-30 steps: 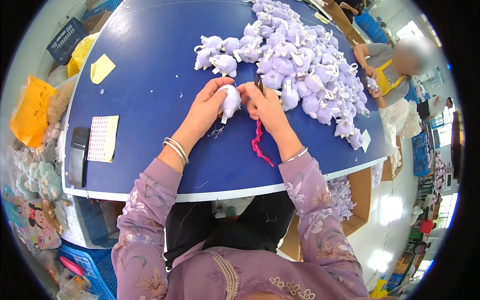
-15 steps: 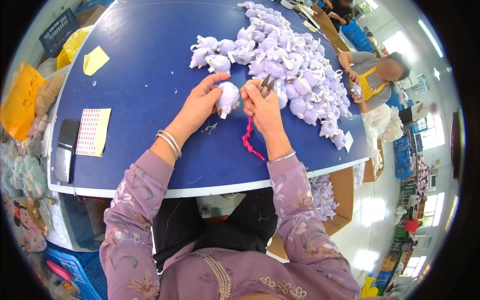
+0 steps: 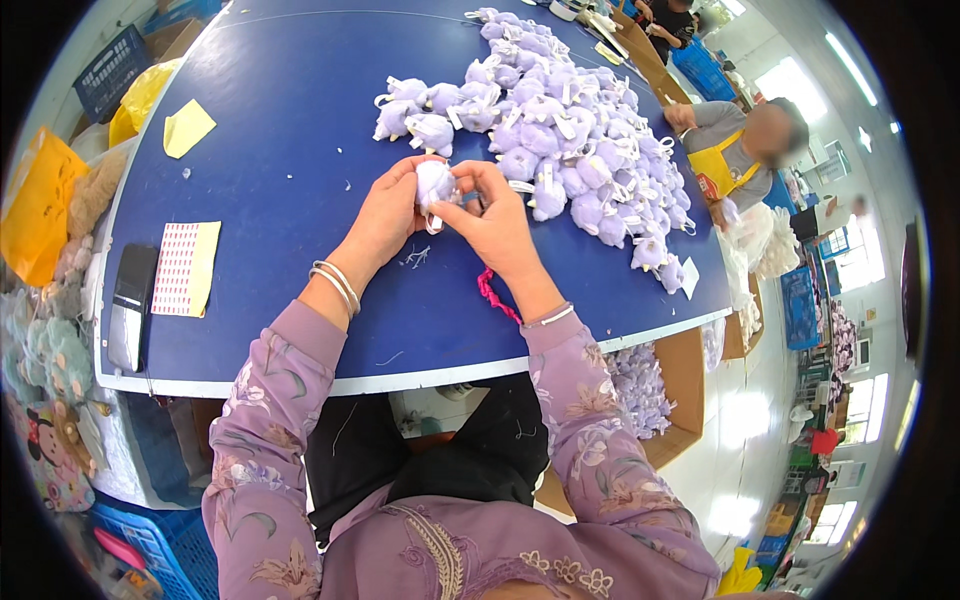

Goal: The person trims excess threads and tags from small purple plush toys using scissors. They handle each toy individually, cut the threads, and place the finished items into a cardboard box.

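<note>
Our left hand and right hand are together, gripping one small lilac plush above the blue tabletop, probably to keep it steady. The pile of similar plushes lies just beyond, seemingly for easy reach.

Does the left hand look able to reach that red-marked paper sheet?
Probably yes: nothing seems to block the way to the sheet, though the left hand holds a lilac plush toy.

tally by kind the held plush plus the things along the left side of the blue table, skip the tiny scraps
Purple plush: 1
Phone: 1
Sticker sheet: 1
Loose yellow paper: 1
Total: 4
</note>
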